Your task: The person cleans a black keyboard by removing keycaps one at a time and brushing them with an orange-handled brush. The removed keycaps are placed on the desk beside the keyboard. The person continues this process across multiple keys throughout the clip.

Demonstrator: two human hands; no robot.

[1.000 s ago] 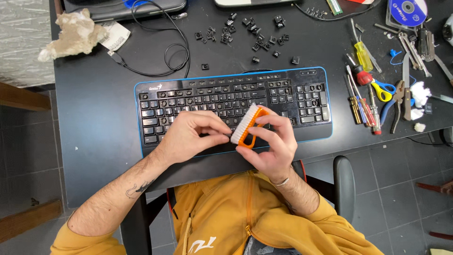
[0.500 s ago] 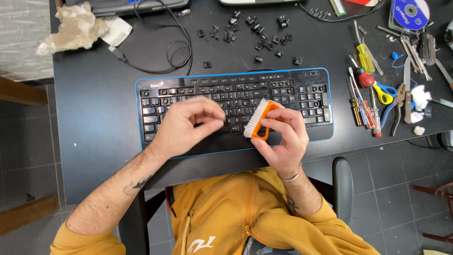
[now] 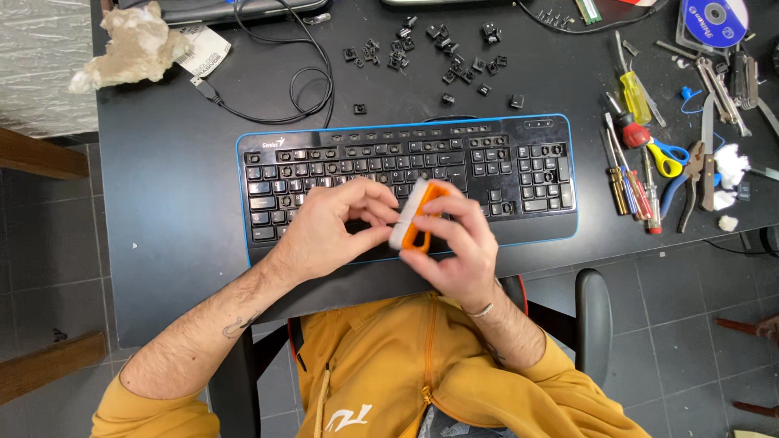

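A black keyboard with a blue rim lies across the dark desk. Over its lower middle, my right hand grips a small orange brush with white bristles, held bristles to the left. My left hand hovers beside it, its fingertips touching the brush's bristle side. Several keys of the keyboard under my hands are hidden.
Several loose black keycaps lie behind the keyboard. Screwdrivers, scissors, pliers and a disc crowd the desk's right side. A black cable and a crumpled cloth sit at the back left. A chair armrest stands below the desk edge.
Both hands and the brush have stayed over the keyboard's lower middle. My left fingers have closed in on the bristles again after lifting slightly away.
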